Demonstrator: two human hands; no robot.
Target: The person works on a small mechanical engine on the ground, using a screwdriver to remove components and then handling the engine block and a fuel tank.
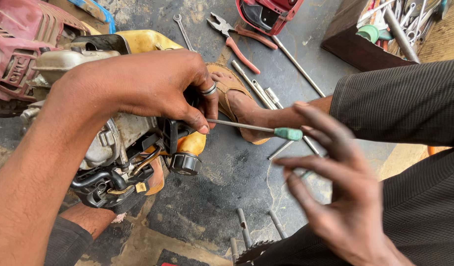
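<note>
My left hand [153,88] pinches the metal shaft of a green-handled screwdriver [256,129], its tip at the small engine [113,143] on the floor. My right hand [335,192] is released, fingers spread just beside the green handle. At top right, a dark wooden box [350,47] holds many wrenches [409,24] and a green round piece. Red-handled pliers [239,37] lie on the floor.
</note>
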